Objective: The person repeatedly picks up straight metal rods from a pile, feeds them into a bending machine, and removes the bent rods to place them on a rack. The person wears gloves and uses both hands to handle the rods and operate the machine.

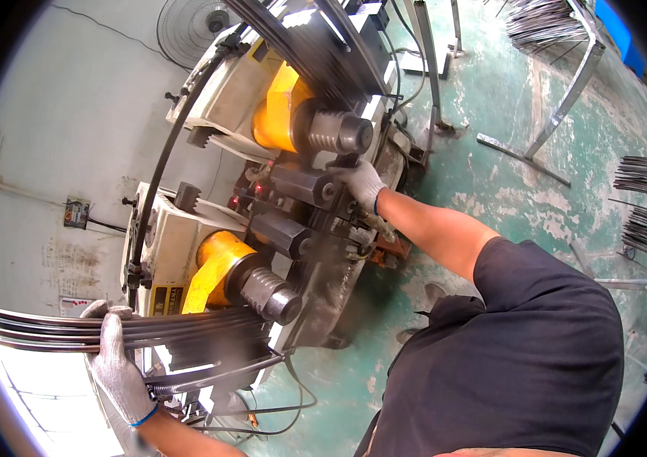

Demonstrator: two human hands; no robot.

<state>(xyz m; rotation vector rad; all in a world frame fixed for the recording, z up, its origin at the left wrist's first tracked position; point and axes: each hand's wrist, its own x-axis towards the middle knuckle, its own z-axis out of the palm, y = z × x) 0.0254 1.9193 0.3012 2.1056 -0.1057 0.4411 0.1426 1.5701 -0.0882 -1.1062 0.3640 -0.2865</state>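
At the lower left, my left hand (120, 369), in a pale knit glove, is closed round a bundle of long dark metal rods (186, 327). The rods run across toward the nearer yellow roller head (217, 266) of a machine and its ridged dark spindle (270, 295). My right hand (363, 185), gloved too, reaches into the machine just below the farther ridged spindle (342, 133). Its fingers are bent round a dark piece at the end of a black hexagonal block (302, 184); what they grip is mostly hidden. A second black hexagonal block (281, 234) lies nearer to me.
More dark rods (316, 61) lie across the farther yellow head (276, 114). A black hose (175, 152) arches over the machine's left side. Rod bundles (643, 202) and a metal frame (560, 114) stand at the right on worn green floor (483, 183). A fan (194, 27) is at the top.
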